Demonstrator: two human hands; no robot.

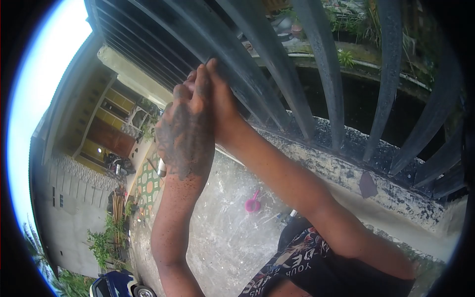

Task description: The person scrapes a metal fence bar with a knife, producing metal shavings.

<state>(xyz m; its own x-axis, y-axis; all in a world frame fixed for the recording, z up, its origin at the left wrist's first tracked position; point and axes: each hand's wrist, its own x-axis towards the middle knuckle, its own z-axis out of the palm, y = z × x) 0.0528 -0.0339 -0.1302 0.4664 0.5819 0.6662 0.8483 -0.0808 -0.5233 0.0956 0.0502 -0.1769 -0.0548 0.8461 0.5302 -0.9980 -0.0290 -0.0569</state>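
Note:
My left hand (185,131), its back covered with dark grey marks, is raised with its fingers curled. My right hand (222,106) is pressed close beside it, its thumb side showing and most of its fingers hidden behind the left. Both hands meet at a dark grey metal fence bar (232,62), the fingertips at or very near its surface. Whatever lies between the fingers is too small or hidden to name. More upright bars (324,74) of the same fence run to the right and to the upper left.
The fence stands on a low, weathered concrete wall (346,171). Below lies a concrete floor (217,237) with a pink long-handled dipper (253,204). Dark water (361,99) and plants show behind the bars. A house, a motorbike (118,165) and a dark blue car (116,284) are at left.

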